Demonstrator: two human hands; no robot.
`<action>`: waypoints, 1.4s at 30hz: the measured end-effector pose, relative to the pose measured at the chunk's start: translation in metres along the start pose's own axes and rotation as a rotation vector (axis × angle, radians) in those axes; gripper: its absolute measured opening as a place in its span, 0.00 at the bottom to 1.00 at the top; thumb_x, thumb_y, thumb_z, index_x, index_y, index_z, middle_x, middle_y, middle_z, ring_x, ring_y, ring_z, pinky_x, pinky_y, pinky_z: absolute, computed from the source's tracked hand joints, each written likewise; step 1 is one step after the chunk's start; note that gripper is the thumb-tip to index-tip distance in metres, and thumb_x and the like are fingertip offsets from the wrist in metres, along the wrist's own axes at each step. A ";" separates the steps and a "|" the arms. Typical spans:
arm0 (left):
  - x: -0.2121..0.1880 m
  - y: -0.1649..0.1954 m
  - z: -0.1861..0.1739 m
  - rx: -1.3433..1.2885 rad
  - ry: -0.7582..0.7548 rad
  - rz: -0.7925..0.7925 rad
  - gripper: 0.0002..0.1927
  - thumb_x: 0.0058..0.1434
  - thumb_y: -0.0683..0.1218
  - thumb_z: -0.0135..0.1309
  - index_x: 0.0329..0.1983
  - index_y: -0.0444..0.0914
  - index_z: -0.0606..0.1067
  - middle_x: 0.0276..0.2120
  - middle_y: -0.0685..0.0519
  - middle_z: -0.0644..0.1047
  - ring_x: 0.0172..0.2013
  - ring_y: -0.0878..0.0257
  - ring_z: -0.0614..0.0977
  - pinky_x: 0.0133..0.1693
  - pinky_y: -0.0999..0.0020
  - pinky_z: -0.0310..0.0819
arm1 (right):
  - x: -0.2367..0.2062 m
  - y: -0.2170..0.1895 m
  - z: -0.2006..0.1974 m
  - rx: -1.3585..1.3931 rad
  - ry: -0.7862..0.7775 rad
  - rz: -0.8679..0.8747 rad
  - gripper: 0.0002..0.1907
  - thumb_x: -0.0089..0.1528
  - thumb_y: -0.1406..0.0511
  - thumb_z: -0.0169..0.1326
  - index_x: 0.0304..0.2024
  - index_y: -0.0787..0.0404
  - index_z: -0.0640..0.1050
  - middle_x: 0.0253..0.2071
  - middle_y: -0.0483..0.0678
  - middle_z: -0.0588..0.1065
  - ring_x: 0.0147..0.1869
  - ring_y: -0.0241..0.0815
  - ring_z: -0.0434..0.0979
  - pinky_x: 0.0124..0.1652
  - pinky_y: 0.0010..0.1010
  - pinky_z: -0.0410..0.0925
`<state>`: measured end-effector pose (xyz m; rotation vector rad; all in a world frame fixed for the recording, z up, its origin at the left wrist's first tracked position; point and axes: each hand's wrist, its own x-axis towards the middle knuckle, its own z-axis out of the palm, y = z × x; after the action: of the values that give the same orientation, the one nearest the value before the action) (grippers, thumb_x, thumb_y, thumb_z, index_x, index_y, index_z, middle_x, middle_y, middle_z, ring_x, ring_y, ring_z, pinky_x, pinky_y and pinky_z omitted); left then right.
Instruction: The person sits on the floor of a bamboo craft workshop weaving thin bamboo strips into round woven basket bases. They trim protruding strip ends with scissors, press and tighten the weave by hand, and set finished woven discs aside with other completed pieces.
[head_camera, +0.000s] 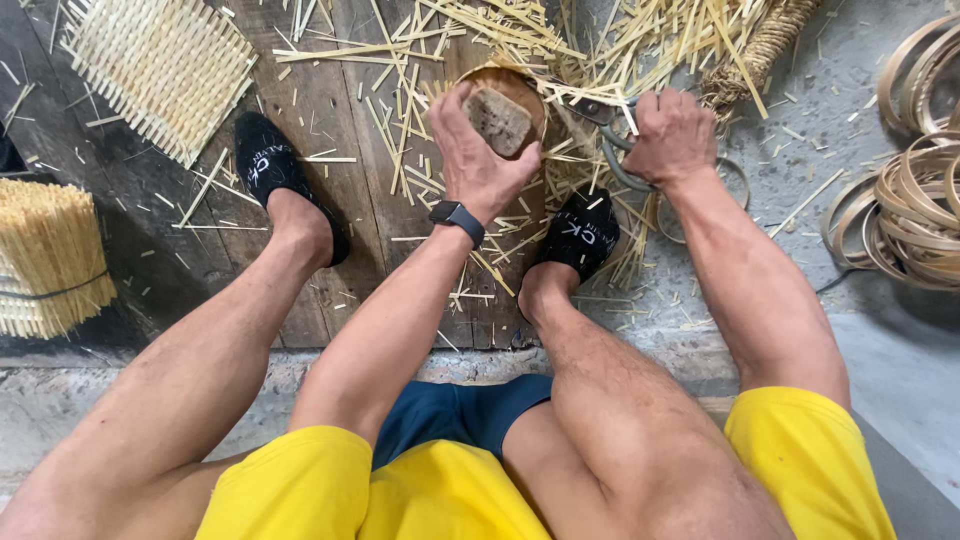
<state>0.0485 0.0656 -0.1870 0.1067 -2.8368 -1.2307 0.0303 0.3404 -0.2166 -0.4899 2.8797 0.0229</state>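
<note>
My left hand (478, 155), with a black watch on its wrist, grips a small round woven basket (503, 112) by its bamboo rim and tilts it on the wooden boards. My right hand (672, 135) is closed around the grey handles of a pair of shears (612, 152), right beside the basket's rim. The shear blades point toward the basket and are partly hidden under loose strips. Cut bamboo slivers (470, 40) lie scattered all around both hands. My feet in black socks (270, 165) rest on either side of the basket.
A flat woven bamboo mat (160, 65) lies at the top left. A tied bundle of bamboo sticks (45, 255) sits at the left edge. Coiled bamboo hoops (910, 205) are stacked on the right, and a rope-wrapped handle (765, 45) lies at the top.
</note>
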 end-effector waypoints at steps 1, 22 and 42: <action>-0.001 0.000 0.000 0.023 0.024 -0.039 0.50 0.40 0.51 0.74 0.61 0.33 0.58 0.52 0.39 0.64 0.57 0.47 0.68 0.63 0.53 0.65 | 0.000 0.000 -0.002 0.018 0.053 -0.011 0.10 0.59 0.64 0.60 0.30 0.60 0.72 0.27 0.47 0.68 0.31 0.37 0.66 0.25 0.29 0.62; 0.010 -0.011 -0.019 -0.012 -0.208 0.141 0.43 0.44 0.44 0.71 0.63 0.38 0.65 0.61 0.42 0.67 0.63 0.45 0.71 0.66 0.57 0.68 | 0.012 -0.014 -0.012 -0.061 0.280 -0.072 0.21 0.56 0.52 0.62 0.25 0.58 0.69 0.24 0.46 0.67 0.26 0.38 0.64 0.24 0.29 0.58; 0.005 -0.015 -0.025 0.009 -0.287 0.099 0.46 0.45 0.44 0.65 0.71 0.57 0.66 0.66 0.37 0.63 0.66 0.39 0.68 0.66 0.51 0.67 | -0.002 -0.010 -0.010 0.025 -0.017 0.000 0.30 0.55 0.47 0.68 0.39 0.62 0.70 0.37 0.51 0.66 0.41 0.46 0.66 0.39 0.36 0.63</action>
<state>0.0463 0.0365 -0.1807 -0.2255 -3.0408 -1.3082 0.0332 0.3316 -0.2059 -0.4831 2.8596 -0.0093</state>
